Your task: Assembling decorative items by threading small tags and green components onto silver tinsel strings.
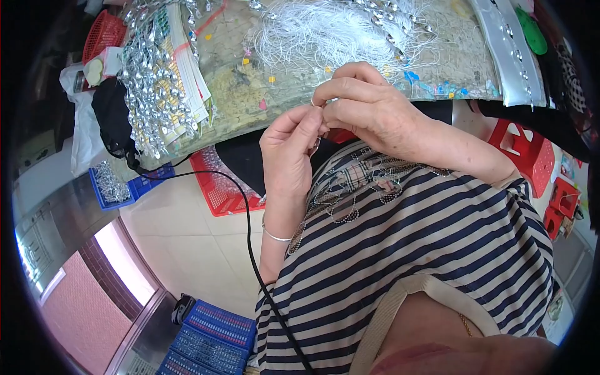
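Note:
My left hand (pixel 289 147) and my right hand (pixel 372 112) meet at the fingertips, just in front of the table's near edge. Both are closed in a pinch on something too small to make out. A shiny silvery piece (pixel 314 147) shows below my left fingers, partly covered by them. Beyond my hands, a loose heap of white threads (pixel 300 34) lies on the worn table (pixel 234 94). Dark and silver beads (pixel 390 34) are strung across that heap. Many strands of clear, silvery beads (pixel 147 94) hang over the table's left end.
Paper cards (pixel 190 84) lie beside the strands, and a white strip (pixel 515 62) covers the right end. A black cable (pixel 250 231) crosses at my left. Below are a red crate (pixel 215 200), a blue tray (pixel 130 192), blue boxes (pixel 209 334) and a red stool (pixel 522 153).

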Motion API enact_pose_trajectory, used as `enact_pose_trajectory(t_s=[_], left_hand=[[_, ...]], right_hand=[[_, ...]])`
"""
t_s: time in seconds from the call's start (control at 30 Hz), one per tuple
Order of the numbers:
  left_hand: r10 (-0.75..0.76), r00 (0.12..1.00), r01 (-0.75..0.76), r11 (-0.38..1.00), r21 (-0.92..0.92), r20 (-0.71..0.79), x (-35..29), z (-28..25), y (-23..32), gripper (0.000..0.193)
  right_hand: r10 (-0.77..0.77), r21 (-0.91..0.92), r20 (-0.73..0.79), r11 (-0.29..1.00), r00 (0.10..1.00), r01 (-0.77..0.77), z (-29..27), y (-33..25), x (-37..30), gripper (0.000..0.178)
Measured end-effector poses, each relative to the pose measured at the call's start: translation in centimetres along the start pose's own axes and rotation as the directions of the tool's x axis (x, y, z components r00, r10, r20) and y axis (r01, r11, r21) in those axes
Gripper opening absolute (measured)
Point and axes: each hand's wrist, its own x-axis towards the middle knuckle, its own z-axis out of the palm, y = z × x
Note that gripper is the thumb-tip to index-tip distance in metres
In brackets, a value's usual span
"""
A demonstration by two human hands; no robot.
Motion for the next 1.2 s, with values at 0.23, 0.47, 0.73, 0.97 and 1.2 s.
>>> enact_pose_trajectory(t_s=[0.23,0.47,0.73,0.97,1.2], left_hand=[[-0.002,1.0,0.002,1.0,0.004,0.006,0.0,0.2,0.1,0.013],[0.195,0.981,-0.191,0.948,0.255,0.007,-0.2,0.7,0.1,0.012],[0.318,0.943,-0.33,0.855,0.4,0.098,-0.4,0.5,-0.1,0.009],[0.116,0.991,-0.13,0.953,0.274,0.067,-0.4,0.4,0.1,0.01],[0.036,0.997,-0.043,0.991,0.13,0.062,-0.4,0.0,0.2,0.011]], right_hand=[[0.014,0.018,-0.011,1.0,1.0,-0.014,0.2,0.1,0.0,0.025],[0.125,0.038,-0.079,0.992,0.989,-0.122,0.0,0.5,-0.2,0.009],[0.402,0.427,0.113,0.806,0.909,-0.41,0.5,1.4,-0.2,0.012],[0.384,0.456,0.137,0.794,0.913,-0.402,0.8,1.3,0.3,0.011],[0.342,0.509,0.093,0.791,0.935,-0.34,1.3,2.1,0.4,0.012]])
